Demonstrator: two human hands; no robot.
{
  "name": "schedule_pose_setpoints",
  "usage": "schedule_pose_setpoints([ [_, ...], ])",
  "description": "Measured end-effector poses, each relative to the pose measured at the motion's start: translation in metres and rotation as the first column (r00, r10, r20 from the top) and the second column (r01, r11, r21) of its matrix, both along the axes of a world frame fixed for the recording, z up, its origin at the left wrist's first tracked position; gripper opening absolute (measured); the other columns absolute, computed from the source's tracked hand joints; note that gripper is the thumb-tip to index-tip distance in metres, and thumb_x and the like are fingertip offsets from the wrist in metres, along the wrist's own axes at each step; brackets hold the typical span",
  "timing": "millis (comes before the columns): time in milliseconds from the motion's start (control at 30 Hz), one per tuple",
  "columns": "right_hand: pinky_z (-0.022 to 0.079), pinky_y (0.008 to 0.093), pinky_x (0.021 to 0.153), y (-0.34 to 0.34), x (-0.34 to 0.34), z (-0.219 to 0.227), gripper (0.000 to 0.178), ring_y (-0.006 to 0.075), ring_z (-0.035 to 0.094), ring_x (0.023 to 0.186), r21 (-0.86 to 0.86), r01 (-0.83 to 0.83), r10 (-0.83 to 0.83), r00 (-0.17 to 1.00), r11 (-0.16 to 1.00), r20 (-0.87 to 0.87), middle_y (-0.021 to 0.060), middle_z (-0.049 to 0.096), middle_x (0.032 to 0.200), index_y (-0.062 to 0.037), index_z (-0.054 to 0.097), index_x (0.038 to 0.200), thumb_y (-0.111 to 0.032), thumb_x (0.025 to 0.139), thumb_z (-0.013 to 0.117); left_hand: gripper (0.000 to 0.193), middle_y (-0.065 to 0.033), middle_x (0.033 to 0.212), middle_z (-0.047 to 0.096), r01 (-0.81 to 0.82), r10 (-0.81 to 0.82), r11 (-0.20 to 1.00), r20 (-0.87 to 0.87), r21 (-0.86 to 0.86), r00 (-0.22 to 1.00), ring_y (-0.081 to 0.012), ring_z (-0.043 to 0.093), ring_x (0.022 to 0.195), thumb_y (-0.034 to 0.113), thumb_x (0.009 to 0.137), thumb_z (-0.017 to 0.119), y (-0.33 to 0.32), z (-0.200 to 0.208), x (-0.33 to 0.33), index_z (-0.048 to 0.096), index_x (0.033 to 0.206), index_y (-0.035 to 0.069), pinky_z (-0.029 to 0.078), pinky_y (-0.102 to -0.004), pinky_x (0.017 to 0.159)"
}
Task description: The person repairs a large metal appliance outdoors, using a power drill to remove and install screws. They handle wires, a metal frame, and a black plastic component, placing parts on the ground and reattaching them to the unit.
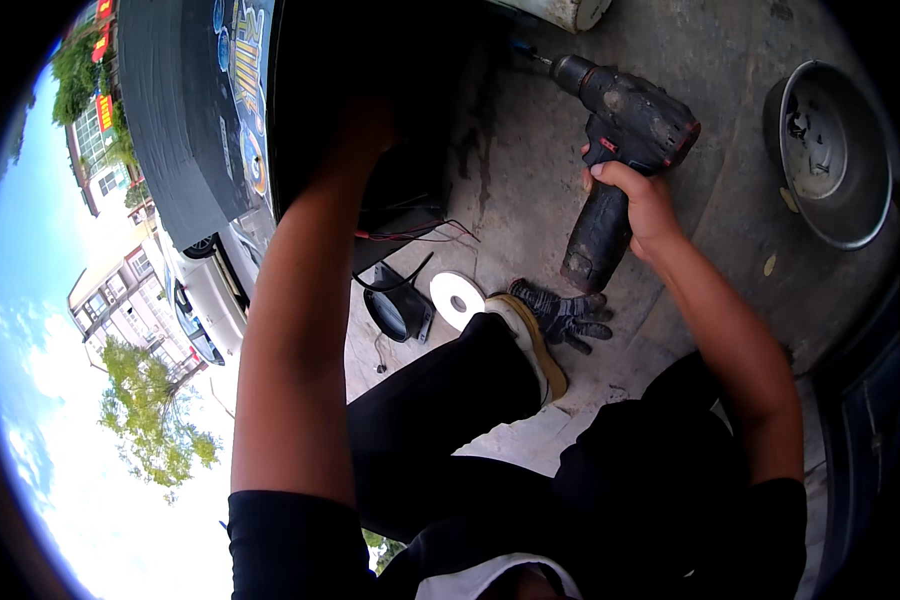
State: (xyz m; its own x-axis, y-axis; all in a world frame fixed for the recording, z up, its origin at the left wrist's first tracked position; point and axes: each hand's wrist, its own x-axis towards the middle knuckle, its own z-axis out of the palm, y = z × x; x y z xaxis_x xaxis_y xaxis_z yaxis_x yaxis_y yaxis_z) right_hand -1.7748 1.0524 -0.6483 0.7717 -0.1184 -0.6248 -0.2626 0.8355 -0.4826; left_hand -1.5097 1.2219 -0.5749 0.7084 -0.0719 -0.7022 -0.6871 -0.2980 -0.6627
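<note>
My right hand (644, 205) is wrapped round the handle of a worn black cordless drill (632, 112). The drill's bit points to the upper left, toward the dark hollow of a large black box (425, 60). Into that hollow reaches my left hand (368, 130). Its fingers are lost in deep shadow, so what they touch is hidden. Red and dark wires (425, 233) trail out at the box's lower edge, above a small black plastic housing (398, 303) on the ground.
By my shoe (530, 350) lie a white ring-shaped disc (457, 300) and a dark work glove (562, 315). A metal basin (838, 155) with small dark bits in it stands at the right. A panel with coloured graphics (245, 90) edges the box; a white vehicle (205, 295) is beyond.
</note>
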Motion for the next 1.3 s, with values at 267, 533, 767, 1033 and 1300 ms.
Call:
schedule_pose_setpoints([
  [267, 0.046, 0.0302, 0.071, 0.002, -0.006, 0.004, 0.026, 0.0146, 0.058, 0.075, -0.029, 0.011, -0.011, 1.0, 1.0, 0.008, 0.0054, 0.061, 0.08, -0.0027, 0.062, 0.099, -0.009, 0.074, 0.06, 0.071, -0.0156, 0.125, 0.056, 0.067, -0.06, 0.994, 0.084, -0.09, 0.995, -0.0332, 0.054, 0.115, 0.065, 0.079, 0.056, 0.01, -0.008, -0.005, 0.06, 0.12, 0.007, 0.044, -0.0467, 0.095],
  [533, 0.046, 0.0298, 0.073, -0.001, -0.008, 0.008, 0.027, 0.0148, 0.057, 0.076, -0.022, 0.004, -0.004, 1.0, 1.0, 0.015, 0.0054, 0.06, 0.082, -0.0023, 0.061, 0.1, -0.009, 0.073, 0.06, 0.073, -0.0173, 0.134, 0.049, 0.009, -0.004, 0.996, 0.054, -0.088, 0.999, -0.0353, 0.045, 0.125, 0.069, 0.081, 0.049, 0.006, -0.025, -0.001, 0.063, 0.119, 0.009, 0.038, -0.0468, 0.102],
  [767, 0.046, 0.0296, 0.072, -0.003, -0.01, 0.012, 0.028, 0.0143, 0.057, 0.076, -0.041, 0.002, -0.001, 0.999, 0.999, 0.039, 0.0052, 0.06, 0.081, -0.0021, 0.061, 0.1, -0.01, 0.073, 0.061, 0.075, -0.0201, 0.131, 0.05, 0.164, -0.138, 0.959, 0.127, -0.229, 0.982, -0.0349, 0.046, 0.123, 0.069, 0.081, 0.048, 0.026, -0.032, 0.0, 0.063, 0.118, 0.005, 0.039, -0.0452, 0.101],
  [1033, 0.047, 0.0306, 0.068, -0.002, -0.015, 0.011, 0.028, 0.0146, 0.058, 0.072, -0.07, -0.041, 0.044, 0.998, 0.997, 0.041, 0.0051, 0.06, 0.08, -0.002, 0.062, 0.1, -0.009, 0.073, 0.062, 0.071, -0.0194, 0.124, 0.055, 0.012, -0.008, 0.984, 0.024, -0.176, 1.0, -0.0336, 0.053, 0.114, 0.066, 0.085, 0.047, 0.027, -0.027, 0.013, 0.066, 0.109, 0.003, 0.044, -0.045, 0.095],
  [1300, 0.047, 0.0304, 0.064, -0.005, 0.001, 0.016, 0.022, 0.015, 0.058, 0.068, -0.084, -0.01, 0.015, 0.998, 0.996, 0.059, 0.0056, 0.06, 0.077, -0.0017, 0.061, 0.093, -0.006, 0.071, 0.062, 0.07, -0.0188, 0.128, 0.052, 0.076, -0.071, 0.981, 0.036, -0.181, 0.997, -0.0348, 0.05, 0.118, 0.063, 0.089, 0.042, 0.035, -0.022, 0.022, 0.062, 0.117, 0.003, 0.041, -0.0464, 0.099],
])
